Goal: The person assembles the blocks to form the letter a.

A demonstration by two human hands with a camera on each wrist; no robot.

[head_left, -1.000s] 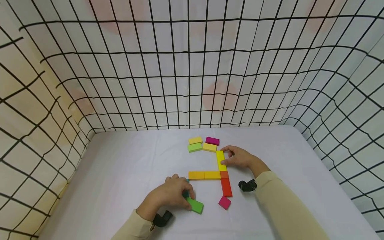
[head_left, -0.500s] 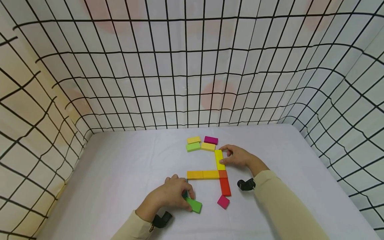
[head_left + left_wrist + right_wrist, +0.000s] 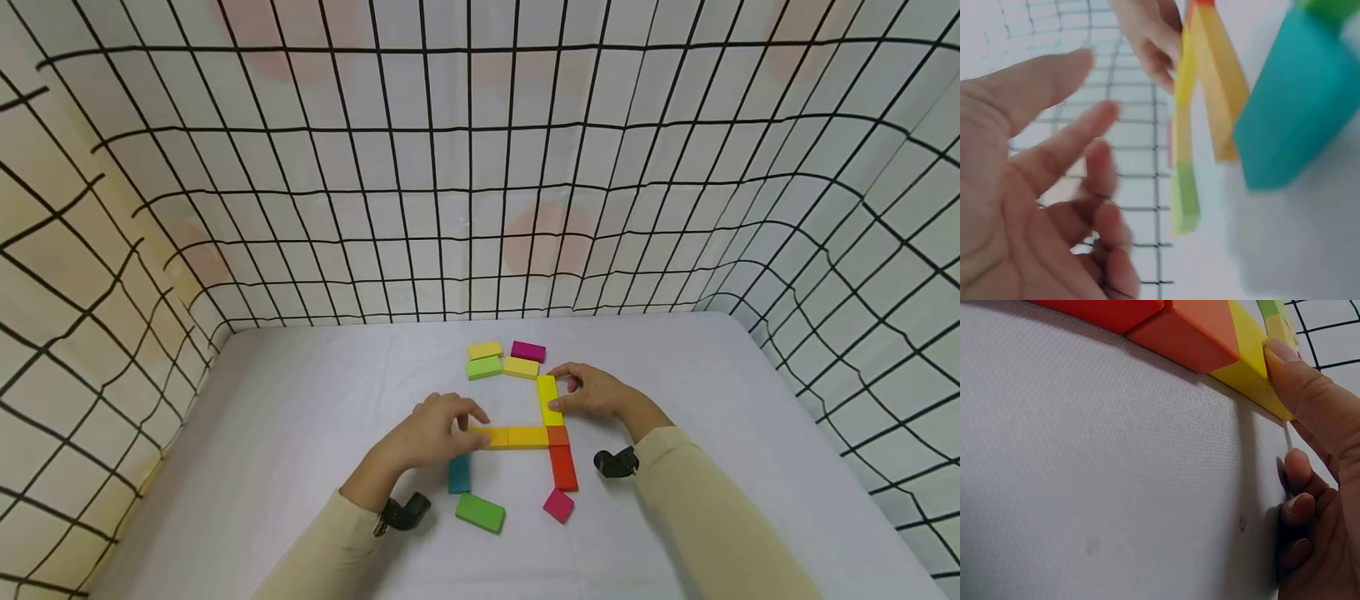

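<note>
My left hand (image 3: 431,429) hovers over the left end of the orange row with thumb and fingers spread. Nothing lies between its fingers in the left wrist view. Under that hand, a teal block (image 3: 459,473) lies upright to the row, and a green block (image 3: 480,512) lies nearer to me. My right hand (image 3: 597,393) holds a bright yellow block (image 3: 549,400): the thumb presses its right side and the index finger reaches its far end. The yellow block meets an orange-red block (image 3: 557,436), which joins two orange blocks (image 3: 527,437) and a red block (image 3: 564,467).
Behind the yellow block lie two pale yellow blocks (image 3: 521,367), a light green block (image 3: 483,367) and a magenta block (image 3: 528,351). A crimson block (image 3: 558,506) sits askew below the red one. Black wire mesh (image 3: 468,192) walls the white table (image 3: 315,392) on the back and sides.
My left hand has let go of the green block and moved up and away, uncovering the teal block. The right hand stays at the yellow block.
</note>
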